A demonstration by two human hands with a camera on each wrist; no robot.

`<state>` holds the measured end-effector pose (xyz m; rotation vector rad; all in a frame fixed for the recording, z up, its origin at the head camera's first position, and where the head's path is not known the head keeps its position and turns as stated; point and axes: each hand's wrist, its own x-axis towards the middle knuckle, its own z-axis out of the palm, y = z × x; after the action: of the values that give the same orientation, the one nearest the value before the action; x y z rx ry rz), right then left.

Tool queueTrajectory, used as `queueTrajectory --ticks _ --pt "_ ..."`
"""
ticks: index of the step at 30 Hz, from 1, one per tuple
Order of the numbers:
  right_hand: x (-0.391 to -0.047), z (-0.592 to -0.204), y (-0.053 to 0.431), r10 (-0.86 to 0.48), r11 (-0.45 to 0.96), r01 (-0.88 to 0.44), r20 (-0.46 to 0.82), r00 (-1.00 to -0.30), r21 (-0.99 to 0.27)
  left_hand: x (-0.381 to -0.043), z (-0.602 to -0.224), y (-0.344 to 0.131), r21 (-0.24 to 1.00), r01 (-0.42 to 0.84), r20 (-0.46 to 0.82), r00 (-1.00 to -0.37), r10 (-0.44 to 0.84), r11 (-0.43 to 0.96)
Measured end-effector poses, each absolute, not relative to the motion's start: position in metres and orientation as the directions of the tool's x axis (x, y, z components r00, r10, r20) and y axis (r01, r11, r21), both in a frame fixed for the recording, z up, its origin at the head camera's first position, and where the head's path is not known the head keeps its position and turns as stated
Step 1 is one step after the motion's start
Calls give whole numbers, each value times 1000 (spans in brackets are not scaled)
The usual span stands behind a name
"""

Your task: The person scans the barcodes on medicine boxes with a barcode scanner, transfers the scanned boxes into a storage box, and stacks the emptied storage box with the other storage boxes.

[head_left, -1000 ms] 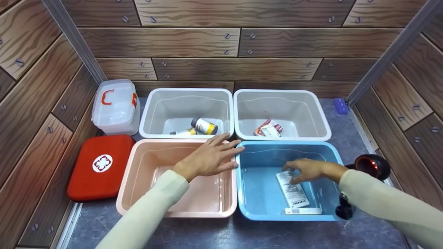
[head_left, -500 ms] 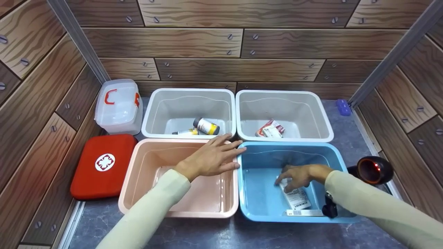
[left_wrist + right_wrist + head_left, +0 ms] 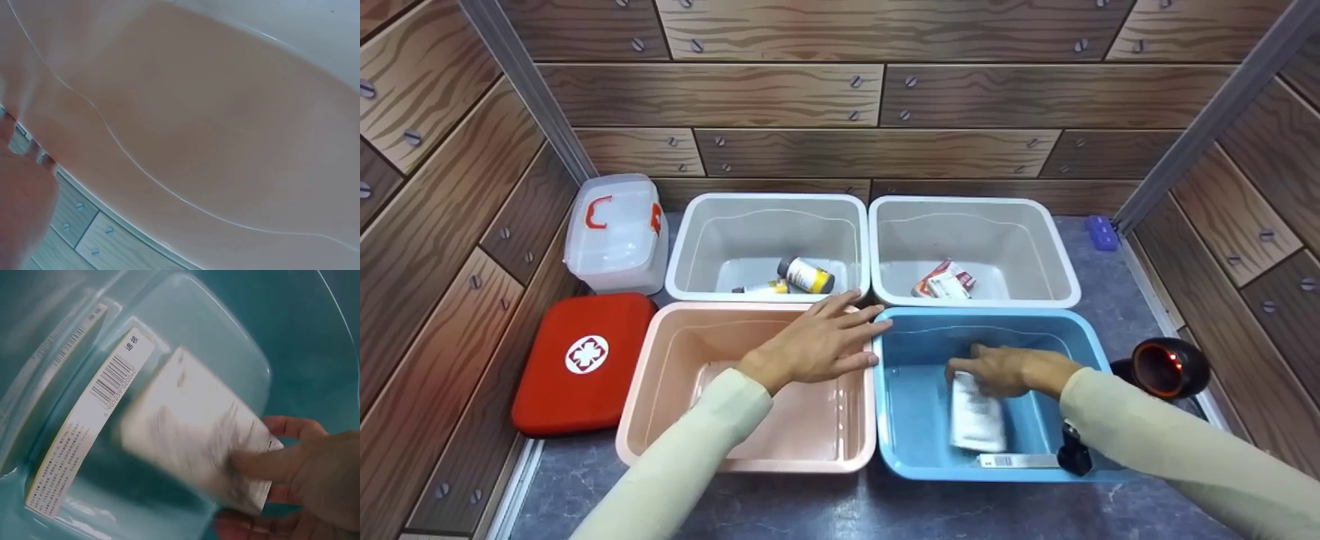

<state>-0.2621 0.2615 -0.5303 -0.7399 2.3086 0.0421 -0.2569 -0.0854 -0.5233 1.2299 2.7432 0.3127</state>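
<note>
My right hand (image 3: 1011,371) is inside the blue bin (image 3: 1080,330), pinching the end of a white medicine box (image 3: 976,420). In the right wrist view the thumb lies across the printed face of this box (image 3: 191,427), with the fingers around its edge and the box slightly blurred. A second, narrow-looking medicine box (image 3: 93,422) with a barcode rests beside it along the bin's near wall. My left hand (image 3: 810,341) lies over the peach bin (image 3: 631,390), its fingers spread across the rim where the bins meet, holding nothing.
Behind stand two grey-white bins, one (image 3: 694,225) with dark-capped bottles (image 3: 810,275), the other (image 3: 1054,240) with small boxes (image 3: 945,279). A red case (image 3: 577,397) and clear lidded box (image 3: 615,240) stand left. At right are a black scanner-like device (image 3: 1174,367) and purple case (image 3: 1102,232).
The right hand has closed on the white medicine box and swung it leftward, its upper end drawn up from the bin floor. The left hand stays in place.
</note>
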Motion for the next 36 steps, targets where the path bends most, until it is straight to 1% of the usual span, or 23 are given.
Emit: queueTrajectory --ticks 2,5,7,9,10,14,17,18,23,27,33,36 --pt "-262 -527 260 -521 828 -524 -622 -584 -201 -257 -523 -86 241 721 -28 -664 747 650" --pt "-263 -517 260 -527 844 -440 -620 -581 -306 -257 -523 -85 240 720 -31 -665 746 651" --pt "-265 -507 261 -540 842 -375 -599 -591 -388 -257 -523 -85 239 721 -28 -664 747 650" --pt "-265 -495 265 -562 821 -334 -552 -616 -462 -258 -524 -85 239 726 -22 -661 750 645" --pt "-265 -489 267 -579 804 -337 -514 -633 -490 -258 -524 -85 241 728 -18 -658 753 642" --pt "-261 -469 277 -668 702 -453 -287 -687 -549 -258 -526 -86 245 731 -6 -655 755 636" --pt "-255 -460 284 -692 648 -554 -98 -715 -523 -257 -527 -86 244 733 2 -655 756 635" --pt "-252 -458 286 -687 640 -569 -54 -724 -516 -257 -527 -87 240 734 3 -655 755 635" --pt "-237 -454 300 -640 626 -619 142 -755 -475 -258 -526 -87 236 734 4 -656 754 637" --pt "-224 -453 312 -573 627 -609 242 -783 -486 -257 -527 -87 240 730 2 -659 752 640" --pt "-208 -452 337 -376 659 -454 260 -889 -599 -256 -528 -87 237 733 5 -658 753 638" --pt "-205 -454 357 -257 639 -374 272 -927 -672 -256 -527 -87 234 736 18 -656 754 635"
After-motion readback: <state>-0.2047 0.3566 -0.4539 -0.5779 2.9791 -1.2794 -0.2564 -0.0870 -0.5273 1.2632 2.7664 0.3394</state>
